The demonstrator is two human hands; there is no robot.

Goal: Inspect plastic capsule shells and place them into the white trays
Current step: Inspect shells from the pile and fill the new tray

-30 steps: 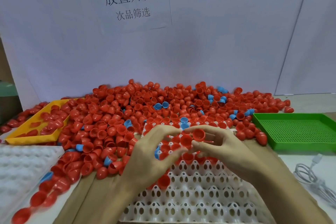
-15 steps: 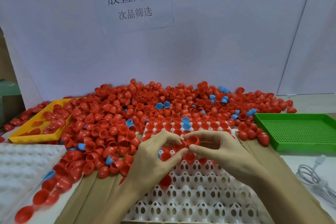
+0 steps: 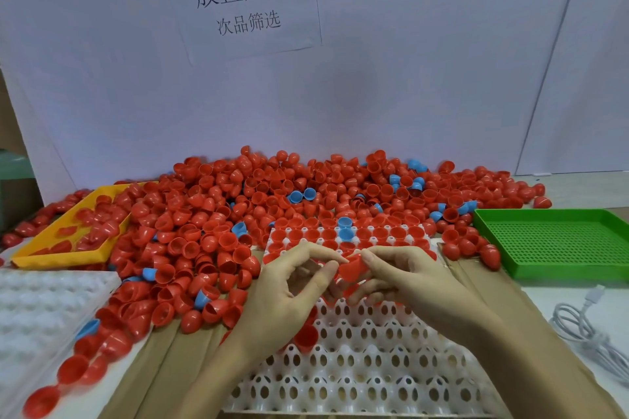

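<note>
A big heap of red capsule shells (image 3: 306, 194) with a few blue ones covers the back of the table. In front of me lies a white tray (image 3: 367, 367) with rows of cups; its far rows hold red shells and two blue ones. Over the tray's middle, my left hand (image 3: 289, 296) and my right hand (image 3: 408, 282) meet. Together they pinch one red shell (image 3: 352, 269) between thumbs and fingertips. A single red shell (image 3: 306, 337) sits in a nearer cup below my left wrist.
A yellow tray (image 3: 64, 248) with red shells lies at the left, a second white tray (image 3: 41, 309) at the near left, a green perforated tray (image 3: 558, 245) at the right. A white cable (image 3: 585, 326) coils near the right edge. A paper sign hangs on the back wall.
Both hands have dropped slightly toward the tray and turned the red shell between the fingertips; the shell's open mouth no longer faces me.
</note>
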